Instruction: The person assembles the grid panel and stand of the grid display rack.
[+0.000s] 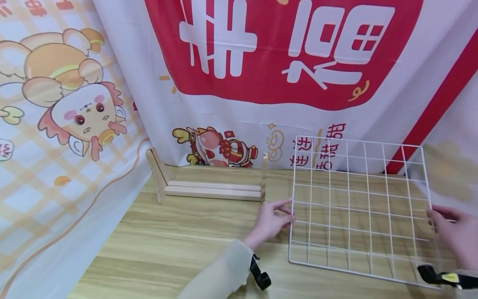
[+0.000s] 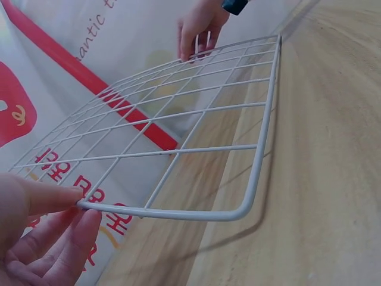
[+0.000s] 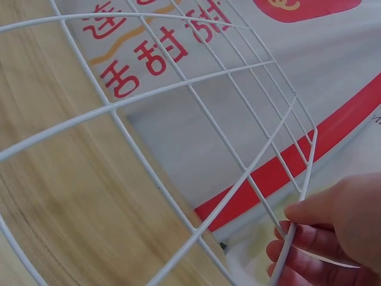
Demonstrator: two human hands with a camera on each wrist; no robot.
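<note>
A white wire grid panel [image 1: 369,211] is held up by both hands, tilted, with its lower edge close over the wooden tabletop. At its left side edge, my left hand [image 1: 269,221] pinches the wire between thumb and fingers. My right hand [image 1: 456,232] grips the opposite side edge, thumb on one face and fingers curled behind it. The left wrist view shows the panel's rounded corner and rim [image 2: 178,213] beyond the left fingertips, with its shadow on the wood. Just past the left hand stands a light wooden frame [image 1: 213,192] with two uprights and a low crossbar.
The wood-grain tabletop [image 1: 179,249] stretches in front. A white cloth backdrop [image 1: 261,91] with red printed characters hangs at the back, right behind the frame and panel. On the left hangs a checked cloth [image 1: 86,178] with cartoon figures, bordering the tabletop.
</note>
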